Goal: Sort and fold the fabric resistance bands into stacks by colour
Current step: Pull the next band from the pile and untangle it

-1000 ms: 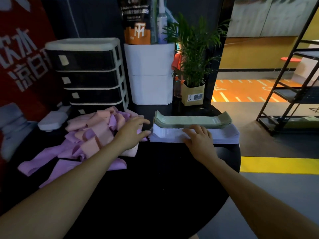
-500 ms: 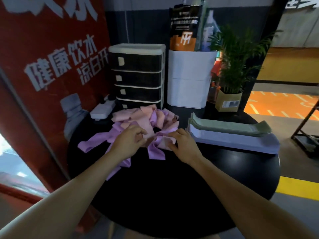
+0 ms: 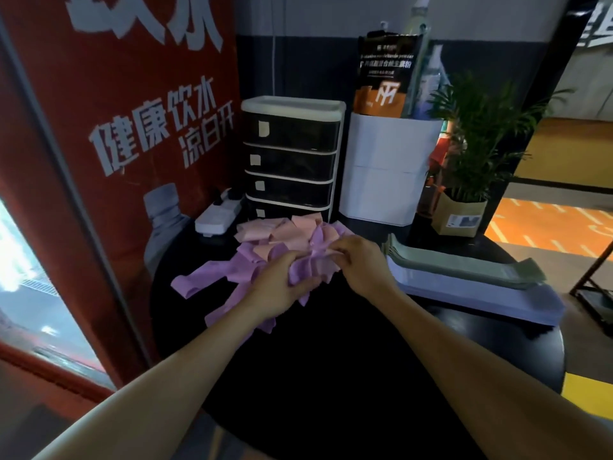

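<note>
Both hands are buried in the loose heap of bands on the round black table (image 3: 331, 376), so the step in hand looks like picking one band out of the tangle to fold. The left hand (image 3: 282, 287) has its fingers curled into a bunch of purple bands (image 3: 232, 277), gripping the cloth. The right hand (image 3: 358, 263), just beside it, pinches a purple fold at the fingertips. The pink bands (image 3: 282, 232) lie just beyond both hands, mixed with the purple at the edges. To the right of the right hand sit two finished stacks, the green stack (image 3: 464, 265) resting on top of the lavender stack (image 3: 481, 298). Purple and pink appear unsorted. The next move likely calls for drawing a single purple band free without dragging its neighbours, then flattening it on bare table nearer than the hands.
</note>
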The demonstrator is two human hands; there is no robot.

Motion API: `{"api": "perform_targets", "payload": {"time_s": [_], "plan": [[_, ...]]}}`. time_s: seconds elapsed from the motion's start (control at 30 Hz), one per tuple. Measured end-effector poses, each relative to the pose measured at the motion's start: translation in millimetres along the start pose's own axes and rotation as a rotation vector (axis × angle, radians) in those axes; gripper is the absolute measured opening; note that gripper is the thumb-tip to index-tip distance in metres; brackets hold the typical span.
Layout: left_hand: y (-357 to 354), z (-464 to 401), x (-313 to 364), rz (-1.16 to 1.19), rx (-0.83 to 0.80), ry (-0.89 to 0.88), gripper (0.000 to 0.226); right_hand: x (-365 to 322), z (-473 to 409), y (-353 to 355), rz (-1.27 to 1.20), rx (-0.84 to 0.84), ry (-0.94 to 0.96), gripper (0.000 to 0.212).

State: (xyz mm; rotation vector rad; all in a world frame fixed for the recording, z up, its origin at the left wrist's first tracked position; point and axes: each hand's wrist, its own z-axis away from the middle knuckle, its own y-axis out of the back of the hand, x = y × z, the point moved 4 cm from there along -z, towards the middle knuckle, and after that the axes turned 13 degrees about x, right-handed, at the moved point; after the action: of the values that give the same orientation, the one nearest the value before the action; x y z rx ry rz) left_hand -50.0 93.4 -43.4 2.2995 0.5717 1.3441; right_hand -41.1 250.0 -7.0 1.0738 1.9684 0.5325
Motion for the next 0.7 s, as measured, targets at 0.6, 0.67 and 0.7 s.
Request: {"api": "perform_targets", "payload": {"time_s": [0.6,0.67,0.7], "plan": [[78.8,-67.2,-1.2,-0.074,0.352,0.178,0.022,18.9,-50.8,58.2,-0.144,0.292,-0.197,0.016],[83.3,-69.1,-4.1,-0.109,0.385,0.193,0.024,18.4,-50.8,59.2,-0.137,0.294,-0.203,0.018],[85.4,-70.3,-3.1,-0.125,0.403,0.196,0.024,18.2,-49.6,58.4,-0.13,0.283,-0.208,0.018]]}}
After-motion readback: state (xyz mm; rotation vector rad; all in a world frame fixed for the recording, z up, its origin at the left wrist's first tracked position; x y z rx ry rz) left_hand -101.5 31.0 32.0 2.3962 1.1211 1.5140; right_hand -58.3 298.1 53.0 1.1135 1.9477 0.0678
